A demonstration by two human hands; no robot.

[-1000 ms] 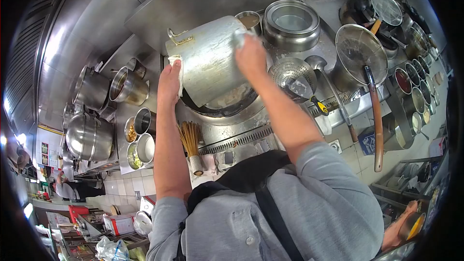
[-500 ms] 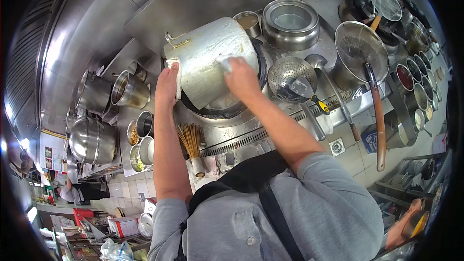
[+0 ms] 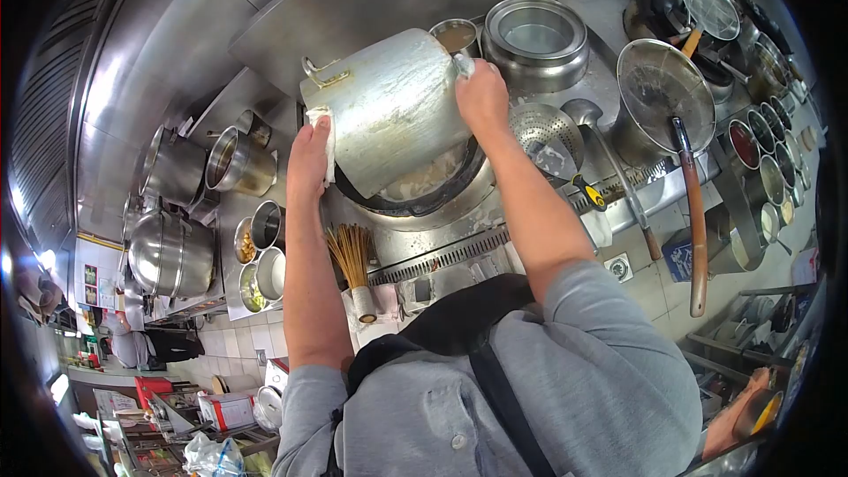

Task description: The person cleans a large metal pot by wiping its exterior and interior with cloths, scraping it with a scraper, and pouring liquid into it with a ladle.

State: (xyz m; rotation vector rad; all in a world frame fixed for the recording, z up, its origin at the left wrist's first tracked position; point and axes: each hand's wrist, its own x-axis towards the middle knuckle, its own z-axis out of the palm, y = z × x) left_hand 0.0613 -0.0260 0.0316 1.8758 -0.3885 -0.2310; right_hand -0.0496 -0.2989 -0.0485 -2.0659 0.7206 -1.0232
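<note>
A large silver stockpot (image 3: 389, 106) is tipped on its side above a black wok (image 3: 424, 203), its loop handle at the upper left. My left hand (image 3: 309, 155) is closed on the pot's left edge, with a folded white cloth (image 3: 321, 115) between hand and metal. At the pot's right end my right hand (image 3: 483, 102) is closed round a crumpled whitish wad (image 3: 464, 66), perhaps a cloth, pressed to the pot's edge. The palm hides most of that wad. Whitish liquid shows in the wok below the pot.
Right of the wok lie a perforated skimmer (image 3: 543, 137), a ladle (image 3: 583, 113) and a long-handled mesh strainer (image 3: 667, 93). A lidless steel pot (image 3: 536, 44) stands behind. A bamboo whisk (image 3: 355, 265) is at the front edge; steel pots (image 3: 240, 163) stand left. Another person (image 3: 132, 344) is far left.
My right hand has moved from the middle of the pot's side to its right end, carrying the whitish wad. My left hand and the pot have stayed nearly still.
</note>
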